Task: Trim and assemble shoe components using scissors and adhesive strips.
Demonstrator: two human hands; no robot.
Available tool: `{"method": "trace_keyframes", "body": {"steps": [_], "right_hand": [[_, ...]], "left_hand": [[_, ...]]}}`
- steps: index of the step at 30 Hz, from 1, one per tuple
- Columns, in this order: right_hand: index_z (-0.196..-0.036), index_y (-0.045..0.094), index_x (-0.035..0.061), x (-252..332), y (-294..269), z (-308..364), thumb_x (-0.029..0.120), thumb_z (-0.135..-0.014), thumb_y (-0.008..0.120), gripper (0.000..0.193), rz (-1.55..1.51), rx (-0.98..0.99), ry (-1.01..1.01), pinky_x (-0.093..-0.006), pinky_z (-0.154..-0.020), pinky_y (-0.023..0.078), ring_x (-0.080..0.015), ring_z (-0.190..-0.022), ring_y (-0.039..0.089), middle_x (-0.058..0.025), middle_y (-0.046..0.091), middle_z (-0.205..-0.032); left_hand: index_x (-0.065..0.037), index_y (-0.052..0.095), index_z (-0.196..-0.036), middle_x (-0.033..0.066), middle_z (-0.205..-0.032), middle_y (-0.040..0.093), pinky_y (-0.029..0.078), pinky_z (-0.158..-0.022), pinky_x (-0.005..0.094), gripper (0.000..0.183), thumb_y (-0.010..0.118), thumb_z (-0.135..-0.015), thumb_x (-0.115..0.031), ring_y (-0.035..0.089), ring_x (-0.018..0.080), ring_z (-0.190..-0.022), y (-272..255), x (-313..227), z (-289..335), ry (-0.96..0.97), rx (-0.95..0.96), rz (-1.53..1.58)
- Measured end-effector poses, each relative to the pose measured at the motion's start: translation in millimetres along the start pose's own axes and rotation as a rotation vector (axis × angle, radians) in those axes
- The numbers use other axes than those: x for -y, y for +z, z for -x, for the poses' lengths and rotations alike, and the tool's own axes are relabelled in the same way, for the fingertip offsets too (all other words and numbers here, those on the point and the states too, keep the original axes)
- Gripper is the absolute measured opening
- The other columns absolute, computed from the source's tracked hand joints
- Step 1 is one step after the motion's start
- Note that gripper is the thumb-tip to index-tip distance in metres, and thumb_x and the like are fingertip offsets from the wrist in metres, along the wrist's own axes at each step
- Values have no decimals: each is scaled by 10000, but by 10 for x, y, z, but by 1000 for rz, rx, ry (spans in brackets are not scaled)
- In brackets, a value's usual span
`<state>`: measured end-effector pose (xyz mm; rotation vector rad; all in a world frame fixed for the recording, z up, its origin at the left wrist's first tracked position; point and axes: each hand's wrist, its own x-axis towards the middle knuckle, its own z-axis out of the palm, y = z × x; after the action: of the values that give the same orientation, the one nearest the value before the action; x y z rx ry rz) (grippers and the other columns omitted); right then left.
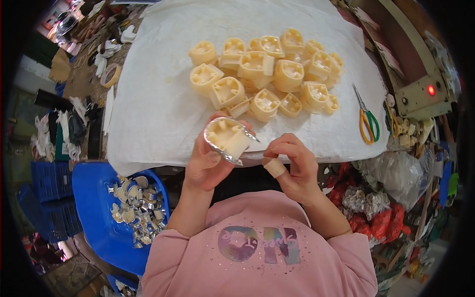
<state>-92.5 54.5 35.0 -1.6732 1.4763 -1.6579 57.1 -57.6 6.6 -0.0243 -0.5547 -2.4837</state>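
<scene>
Pink shirt (260, 270), cream piece (232, 139) in left hand (204, 167) beside curled right hand (300, 171), grip unclear

Here the left hand (203, 166) has its fingers partly hidden behind the cream piece (231, 138), and whether the right hand (299, 171) pinches anything, I can't make out! Lower pieces in the heap (288, 74) sit buried; the pink shirt (257, 267) runs off the bottom edge.
</scene>
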Motion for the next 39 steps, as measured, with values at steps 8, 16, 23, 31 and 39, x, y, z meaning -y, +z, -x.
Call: {"method": "trace_keyframes", "body": {"steps": [8, 16, 23, 31, 39], "right_hand": [[-976, 550, 45, -80, 20, 25, -38, -776, 651, 239, -59, -49, 19, -284, -619, 477, -186, -720, 584, -96, 596, -852], [-993, 537, 43, -82, -55, 47, -51, -778, 640, 256, -63, -61, 54, -289, -648, 480, -196, -737, 585, -94, 602, -854], [-983, 560, 34, -121, -219, 140, -65, -789, 612, 223, -24, -128, 105, -304, -669, 488, -219, -772, 598, -102, 607, -852], [-969, 572, 32, -166, -763, 309, -57, -777, 599, 213, 280, -203, 179, -308, -712, 486, -219, -810, 611, -102, 612, -857], [-1093, 588, 43, -980, -2562, 835, -13, -778, 541, 324, 1215, -546, 390, -391, -871, 434, -310, -964, 550, -148, 605, -1000]], "left_hand": [[-70, 356, -1276, 228, -1197, 479, 434, -957, 386, 740, 781, -671, -100, 489, 320, -1136, -15, 27, -45, 35, -59, -49], [-68, 363, -1268, 238, -1213, 490, 469, -937, 383, 717, 773, -679, -83, 534, 289, -1117, 45, 112, -60, -8, -94, -12], [-82, 384, -1221, 189, -1191, 497, 442, -935, 365, 688, 791, -668, -129, 530, 270, -1100, 228, 300, -165, -108, -135, -217], [-28, 464, -1176, 69, -1136, 540, 408, -961, 298, 602, 763, -654, -4, 526, 165, -1076, 302, 490, -332, -99, -9, -1060], [4, 449, -1208, 77, -1151, 499, 392, -972, 307, 662, 822, -680, -137, 499, 165, -1084, 282, 585, -364, -153, -73, -828]]}}
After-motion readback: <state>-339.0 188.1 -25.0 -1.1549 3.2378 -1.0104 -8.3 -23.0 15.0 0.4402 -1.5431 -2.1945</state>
